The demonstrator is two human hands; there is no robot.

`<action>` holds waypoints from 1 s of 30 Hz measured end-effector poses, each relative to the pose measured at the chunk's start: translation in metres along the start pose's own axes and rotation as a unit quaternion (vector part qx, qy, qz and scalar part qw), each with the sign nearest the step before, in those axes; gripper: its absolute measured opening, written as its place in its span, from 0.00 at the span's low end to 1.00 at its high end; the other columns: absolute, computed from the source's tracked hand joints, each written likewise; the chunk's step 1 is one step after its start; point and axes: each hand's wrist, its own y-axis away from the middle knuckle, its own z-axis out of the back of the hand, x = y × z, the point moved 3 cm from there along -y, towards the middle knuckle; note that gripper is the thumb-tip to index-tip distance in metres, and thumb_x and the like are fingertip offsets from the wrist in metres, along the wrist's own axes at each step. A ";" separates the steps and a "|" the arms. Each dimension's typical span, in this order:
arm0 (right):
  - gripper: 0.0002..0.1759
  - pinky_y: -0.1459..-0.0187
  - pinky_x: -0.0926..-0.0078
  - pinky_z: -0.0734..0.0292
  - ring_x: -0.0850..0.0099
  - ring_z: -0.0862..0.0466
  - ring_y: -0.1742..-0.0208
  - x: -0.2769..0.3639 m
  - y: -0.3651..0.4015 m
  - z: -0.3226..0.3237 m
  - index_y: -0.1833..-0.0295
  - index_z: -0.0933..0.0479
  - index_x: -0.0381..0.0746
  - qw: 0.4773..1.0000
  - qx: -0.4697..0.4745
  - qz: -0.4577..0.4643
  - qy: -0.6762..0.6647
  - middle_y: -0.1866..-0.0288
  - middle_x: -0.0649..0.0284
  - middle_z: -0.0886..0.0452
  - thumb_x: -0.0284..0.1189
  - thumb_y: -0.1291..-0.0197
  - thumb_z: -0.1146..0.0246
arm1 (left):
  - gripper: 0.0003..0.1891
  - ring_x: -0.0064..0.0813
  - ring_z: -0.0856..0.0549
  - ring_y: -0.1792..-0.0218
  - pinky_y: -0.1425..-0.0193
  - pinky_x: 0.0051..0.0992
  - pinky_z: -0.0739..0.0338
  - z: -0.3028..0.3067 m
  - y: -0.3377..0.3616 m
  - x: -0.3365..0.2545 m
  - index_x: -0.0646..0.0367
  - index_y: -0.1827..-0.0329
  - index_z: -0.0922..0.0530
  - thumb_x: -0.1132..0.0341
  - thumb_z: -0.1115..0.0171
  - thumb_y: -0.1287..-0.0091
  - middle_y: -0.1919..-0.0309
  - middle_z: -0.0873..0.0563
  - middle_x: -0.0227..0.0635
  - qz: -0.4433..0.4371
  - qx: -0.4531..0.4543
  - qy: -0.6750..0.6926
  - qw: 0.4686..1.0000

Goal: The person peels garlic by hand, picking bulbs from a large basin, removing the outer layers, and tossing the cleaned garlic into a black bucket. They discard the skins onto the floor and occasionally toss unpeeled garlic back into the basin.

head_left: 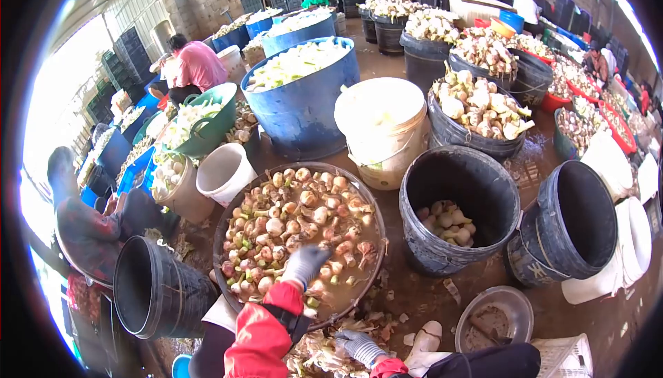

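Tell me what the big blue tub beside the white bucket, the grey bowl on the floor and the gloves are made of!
The blue tub looks like dull plastic, with pale scuffs on its side. The grey bowl is smooth and slightly shiny, so maybe metal, maybe plastic. The gloves seem like soft knitted cloth: one shows fine stripes and no shine.

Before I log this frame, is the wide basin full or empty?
Mostly full: bulbs cover much of the basin, with brownish water showing around them.
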 end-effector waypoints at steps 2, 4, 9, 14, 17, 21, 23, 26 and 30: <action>0.16 0.51 0.75 0.26 0.67 0.19 0.57 -0.004 -0.002 -0.001 0.48 0.21 0.39 0.999 -0.004 -0.022 -0.047 0.56 0.56 0.17 0.34 0.39 0.42 | 0.31 0.44 0.17 0.52 0.45 0.37 0.25 0.001 0.044 -0.023 0.55 0.45 0.22 0.41 0.39 0.44 0.51 0.17 0.46 0.207 0.103 -0.001 0.973; 0.16 0.51 0.76 0.26 0.68 0.19 0.57 -0.001 -0.004 0.001 0.48 0.21 0.39 0.998 -0.004 -0.042 -0.046 0.56 0.56 0.16 0.34 0.39 0.42 | 0.34 0.42 0.19 0.47 0.42 0.36 0.27 -0.029 0.055 -0.007 0.55 0.42 0.24 0.40 0.38 0.46 0.47 0.19 0.45 0.236 0.163 -0.022 0.958; 0.17 0.51 0.74 0.27 0.64 0.18 0.57 -0.010 -0.012 -0.001 0.49 0.22 0.35 0.998 -0.020 -0.022 -0.049 0.57 0.51 0.17 0.34 0.40 0.42 | 0.32 0.43 0.20 0.45 0.40 0.37 0.28 -0.067 0.051 -0.005 0.54 0.42 0.23 0.41 0.40 0.45 0.46 0.19 0.45 0.177 0.201 -0.053 0.962; 0.15 0.52 0.75 0.26 0.69 0.19 0.60 -0.023 -0.015 -0.008 0.52 0.21 0.34 0.987 -0.045 -0.034 -0.150 0.60 0.55 0.16 0.33 0.40 0.41 | 0.15 0.29 0.17 0.74 0.65 0.29 0.21 -0.073 0.067 0.024 0.58 0.53 0.18 0.60 0.41 0.38 0.69 0.14 0.37 0.226 0.128 0.366 0.894; 0.14 0.53 0.75 0.26 0.71 0.20 0.61 -0.024 -0.012 -0.007 0.52 0.22 0.34 0.978 -0.059 -0.044 -0.193 0.60 0.57 0.16 0.32 0.40 0.40 | 0.16 0.24 0.20 0.77 0.72 0.24 0.22 -0.067 0.096 0.032 0.58 0.49 0.20 0.71 0.38 0.41 0.69 0.16 0.31 0.210 0.008 0.527 0.823; 0.13 0.52 0.81 0.26 0.76 0.20 0.58 -0.011 -0.002 -0.001 0.50 0.23 0.32 0.972 -0.057 -0.056 -0.219 0.58 0.61 0.17 0.26 0.39 0.40 | 0.20 0.23 0.18 0.69 0.67 0.24 0.22 -0.046 0.124 0.009 0.59 0.44 0.24 0.70 0.37 0.41 0.62 0.16 0.31 0.246 -0.066 0.542 0.801; 0.15 0.52 0.79 0.26 0.75 0.21 0.59 -0.015 -0.003 -0.004 0.49 0.23 0.32 0.985 -0.055 -0.040 -0.155 0.59 0.61 0.17 0.28 0.39 0.40 | 0.21 0.22 0.18 0.65 0.65 0.23 0.22 -0.049 0.126 0.003 0.61 0.42 0.25 0.69 0.36 0.40 0.60 0.16 0.31 0.267 -0.050 0.570 0.775; 0.16 0.53 0.78 0.26 0.74 0.21 0.60 -0.016 -0.002 -0.007 0.49 0.23 0.33 0.998 -0.040 -0.015 -0.047 0.59 0.60 0.17 0.30 0.39 0.39 | 0.25 0.27 0.17 0.56 0.52 0.24 0.23 -0.090 0.088 0.020 0.63 0.41 0.26 0.64 0.34 0.41 0.52 0.16 0.38 0.162 -0.053 0.484 0.858; 0.18 0.51 0.72 0.26 0.63 0.18 0.56 -0.004 0.008 -0.005 0.49 0.22 0.36 0.998 -0.015 -0.041 -0.050 0.56 0.54 0.16 0.35 0.40 0.42 | 0.39 0.39 0.23 0.41 0.37 0.32 0.30 -0.069 0.048 -0.041 0.62 0.35 0.32 0.50 0.30 0.47 0.42 0.22 0.48 0.135 0.039 0.231 0.963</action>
